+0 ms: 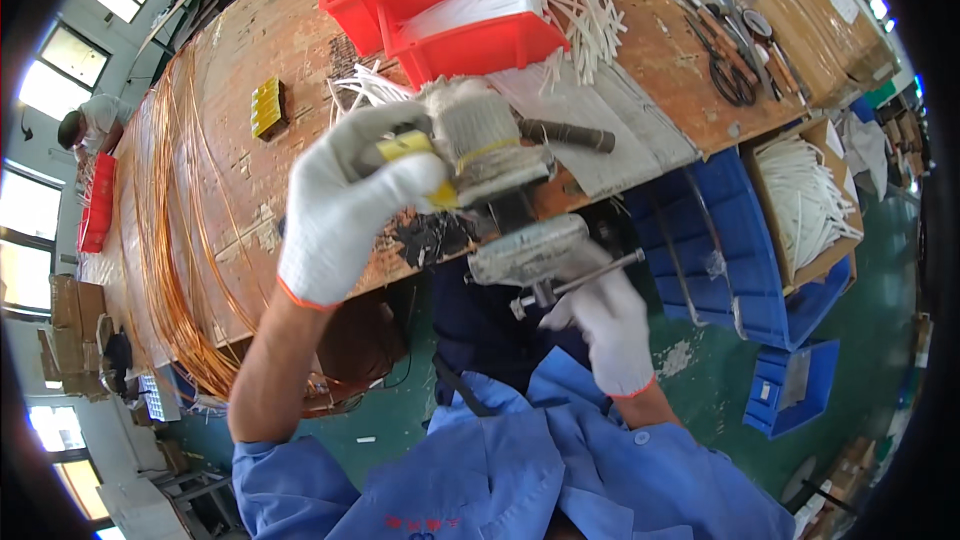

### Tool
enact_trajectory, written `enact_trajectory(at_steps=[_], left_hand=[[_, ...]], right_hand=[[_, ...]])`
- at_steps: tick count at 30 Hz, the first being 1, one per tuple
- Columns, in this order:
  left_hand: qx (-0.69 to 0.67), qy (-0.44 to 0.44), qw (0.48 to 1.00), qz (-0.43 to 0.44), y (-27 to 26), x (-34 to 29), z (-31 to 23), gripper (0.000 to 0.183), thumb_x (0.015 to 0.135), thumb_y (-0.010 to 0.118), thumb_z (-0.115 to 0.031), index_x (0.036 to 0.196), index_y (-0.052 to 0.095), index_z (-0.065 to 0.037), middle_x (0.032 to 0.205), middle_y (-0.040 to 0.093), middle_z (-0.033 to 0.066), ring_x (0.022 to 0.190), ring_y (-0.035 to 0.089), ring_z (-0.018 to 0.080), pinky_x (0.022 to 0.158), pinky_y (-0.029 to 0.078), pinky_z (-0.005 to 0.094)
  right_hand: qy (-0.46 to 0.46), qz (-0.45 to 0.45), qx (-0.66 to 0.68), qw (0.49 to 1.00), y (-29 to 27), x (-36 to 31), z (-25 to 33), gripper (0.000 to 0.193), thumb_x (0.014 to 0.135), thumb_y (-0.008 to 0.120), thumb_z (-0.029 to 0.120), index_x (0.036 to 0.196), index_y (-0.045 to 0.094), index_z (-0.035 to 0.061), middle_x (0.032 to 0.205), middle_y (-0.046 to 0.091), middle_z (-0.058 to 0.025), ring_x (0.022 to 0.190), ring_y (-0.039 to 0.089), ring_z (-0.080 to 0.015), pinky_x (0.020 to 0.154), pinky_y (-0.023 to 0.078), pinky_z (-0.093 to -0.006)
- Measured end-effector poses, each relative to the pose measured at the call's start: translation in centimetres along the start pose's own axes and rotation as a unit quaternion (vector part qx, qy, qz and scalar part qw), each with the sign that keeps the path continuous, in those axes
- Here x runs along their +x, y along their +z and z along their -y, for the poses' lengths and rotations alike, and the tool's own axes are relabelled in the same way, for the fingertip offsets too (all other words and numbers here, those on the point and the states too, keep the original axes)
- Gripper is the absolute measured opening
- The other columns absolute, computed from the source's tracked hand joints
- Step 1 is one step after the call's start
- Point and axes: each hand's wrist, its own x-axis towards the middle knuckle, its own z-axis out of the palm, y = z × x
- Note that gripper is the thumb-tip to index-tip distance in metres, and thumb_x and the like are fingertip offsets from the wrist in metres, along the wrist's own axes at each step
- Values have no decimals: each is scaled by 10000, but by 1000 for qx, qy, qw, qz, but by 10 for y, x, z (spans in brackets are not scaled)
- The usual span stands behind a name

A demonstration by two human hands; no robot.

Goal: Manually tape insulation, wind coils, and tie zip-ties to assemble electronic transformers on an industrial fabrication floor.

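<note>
We note left hand [355, 190], fingers closed on yellow piece [408, 145] beside vise [530, 248] at edge of worktop [260, 50]. Right hand [608, 325] at handle bar [620, 263], fingers curled; blurred, we cannot tell whether gripping.

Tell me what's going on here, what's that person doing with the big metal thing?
Work is happening at a metal vise on the edge of a wooden bench. The person's left hand holds a yellow piece beside the vise. The right hand is at the vise's crossbar, too blurred to tell if it grips. Beyond stands a red bin of white strips; copper-coloured wire lies to the left.
</note>
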Motion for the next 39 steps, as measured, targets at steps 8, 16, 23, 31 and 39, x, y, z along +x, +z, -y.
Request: enact_trajectory(at_steps=[8, 16, 23, 31, 39], left_hand=[[114, 31, 993, -13, 70, -37, -4, 580, 990, 756, 78, 1537, 564, 58, 1318, 775, 173, 1206, 756, 212, 1057, 623, 370], [143, 52, 987, -60, 68, -36, 20, 616, 953, 865, -63, 1499, 594, 25, 1233, 808, 165, 1087, 780, 168, 905, 637, 321], [204, 51, 976, -55, 65, -37, 24, 604, 953, 878, -71, 1486, 606, 12, 1226, 808, 169, 1067, 781, 159, 902, 638, 310], [152, 63, 984, -62, 65, -36, 24, 587, 966, 871, -44, 1479, 596, 30, 1237, 807, 165, 1086, 781, 171, 920, 640, 316], [189, 46, 979, -63, 68, -37, 23, 599, 952, 883, -56, 1474, 601, 22, 1240, 809, 185, 1101, 783, 169, 904, 653, 317]], right_hand=[[-180, 116, -287, 934, 38, -37, -52, 507, 976, 755, 55, 1476, 692, -1, 1235, 816, -153, 1029, 819, -264, 931, 639, -380], [71, 107, 138, 982, 19, 4, -65, 439, 1077, 738, 108, 1480, 618, -19, 1138, 716, -76, 840, 715, -120, 791, 627, -307], [4, 94, 14, 996, 15, 7, -83, 235, 1128, 662, 114, 1326, 705, -7, 1044, 728, -34, 758, 670, -68, 678, 590, -266], [-377, 360, -168, 837, 51, -55, -32, 255, 969, 714, 88, 1212, 793, 97, 1183, 809, -79, 966, 771, -237, 833, 623, -374], [-164, -11, -337, 927, 13, -19, -29, 535, 1072, 661, 128, 1594, 598, 35, 838, 737, -118, 747, 744, -210, 722, 599, -382]])
